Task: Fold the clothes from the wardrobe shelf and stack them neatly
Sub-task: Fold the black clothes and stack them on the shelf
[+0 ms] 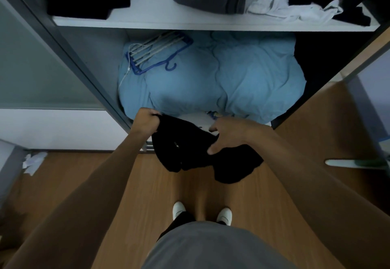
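step: I judge I am straightening the garment point(190, 155) for its first fold | hands: left hand point(145, 122) fisted on its upper edge, right hand point(229, 137) pinching bunched cloth | place: hanging above floor point(147, 184), before front edge of shelf point(168, 24) | next: needs both corners found, cloth shaken flat

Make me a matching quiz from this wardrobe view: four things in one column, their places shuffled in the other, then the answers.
1 black garment
2 blue hanger
3 white garment
4 crumpled paper

A on the upper shelf
B on the floor
C on the light blue duvet
D gripped by left hand and right hand

Pairs: 1-D, 2-C, 3-A, 4-B
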Motion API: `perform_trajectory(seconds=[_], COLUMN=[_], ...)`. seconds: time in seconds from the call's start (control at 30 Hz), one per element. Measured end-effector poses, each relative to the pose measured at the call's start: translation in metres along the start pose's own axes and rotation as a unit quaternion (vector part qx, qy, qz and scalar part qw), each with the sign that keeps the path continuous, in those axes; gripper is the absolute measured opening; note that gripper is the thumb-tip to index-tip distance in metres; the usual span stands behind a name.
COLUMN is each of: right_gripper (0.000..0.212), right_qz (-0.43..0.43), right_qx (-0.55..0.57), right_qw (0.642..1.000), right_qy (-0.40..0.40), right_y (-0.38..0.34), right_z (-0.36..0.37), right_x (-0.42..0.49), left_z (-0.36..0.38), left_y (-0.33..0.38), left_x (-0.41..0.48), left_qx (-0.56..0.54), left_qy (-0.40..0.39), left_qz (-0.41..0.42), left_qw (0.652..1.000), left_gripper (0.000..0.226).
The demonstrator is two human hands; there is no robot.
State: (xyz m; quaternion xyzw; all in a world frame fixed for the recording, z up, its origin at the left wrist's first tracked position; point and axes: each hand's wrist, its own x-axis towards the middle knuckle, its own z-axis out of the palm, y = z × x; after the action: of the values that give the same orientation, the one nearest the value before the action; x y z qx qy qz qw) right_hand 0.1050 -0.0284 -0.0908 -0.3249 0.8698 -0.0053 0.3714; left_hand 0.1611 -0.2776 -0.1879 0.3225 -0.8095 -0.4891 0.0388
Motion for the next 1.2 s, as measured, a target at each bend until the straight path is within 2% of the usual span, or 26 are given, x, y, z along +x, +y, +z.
perform_trajectory(seconds=[0.07,0.2,0.33,0.43,0.57,0.7,0.8,0.93,1.0,1.07,1.1,1.17,1.2], right_gripper=[0.015,0.040,0.042,0.042,0.062,0.058,0.056,0.056,0.056,0.059,0.061,0.067,0.068], right_qz=[-0.023,-0.075,-0.056,-0.035,-0.032,-0.050,-0.044,-0.061,-0.059,-0.065,-0.068,-0.064,-0.063], right_qx=[-0.013,0.055,0.116,0.196,0.235,0.258,0.289,0.363,0.391,0.418,0.437,0.477,0.500], right_qw=[1.000,0.995,0.991,0.978,0.971,0.964,0.956,0.930,0.919,0.906,0.897,0.877,0.864], right_qy=[0.007,0.019,0.036,0.065,0.026,-0.024,-0.007,-0.002,-0.005,-0.020,-0.026,-0.020,-0.010], right_y=[0.003,0.014,0.016,0.011,0.004,-0.002,-0.003,-0.003,-0.003,-0.002,-0.001,0.003,0.005], right_z=[-0.001,-0.008,-0.008,-0.003,-0.005,-0.011,-0.016,-0.018,-0.019,-0.018,-0.018,-0.016,-0.016], right_x=[0.002,-0.003,-0.005,-0.004,-0.010,-0.016,-0.018,-0.018,-0.016,-0.016,-0.016,-0.014,-0.013], left_z=[0.004,0.002,0.006,0.015,0.033,0.047,0.052,0.048,0.065,0.071,0.070,0.067,0.056], left_y=[0.002,-0.002,-0.003,0.004,0.015,0.024,0.045,0.062,0.080,0.065,0.061,0.063,0.065], left_x=[-0.003,-0.005,-0.006,-0.007,-0.007,-0.014,-0.036,-0.060,-0.082,-0.106,-0.111,-0.098,-0.091], left_qx=[0.023,0.086,0.107,0.068,0.042,0.028,-0.068,-0.191,-0.115,-0.022,-0.020,-0.124,-0.191], left_qy=[-0.026,-0.067,-0.062,-0.067,-0.063,-0.137,-0.213,-0.259,-0.217,-0.133,-0.124,-0.187,-0.255], left_qz=[0.056,0.136,0.170,0.126,0.064,0.049,0.049,-0.033,-0.069,-0.049,-0.062,-0.106,-0.136], left_qw=[0.998,0.985,0.978,0.987,0.995,0.989,0.974,0.946,0.967,0.990,0.990,0.969,0.938], left_gripper=[0.040,0.041,0.035,0.036,0.027,0.020,0.022,0.030,0.031,0.039,0.042,0.039,0.036])
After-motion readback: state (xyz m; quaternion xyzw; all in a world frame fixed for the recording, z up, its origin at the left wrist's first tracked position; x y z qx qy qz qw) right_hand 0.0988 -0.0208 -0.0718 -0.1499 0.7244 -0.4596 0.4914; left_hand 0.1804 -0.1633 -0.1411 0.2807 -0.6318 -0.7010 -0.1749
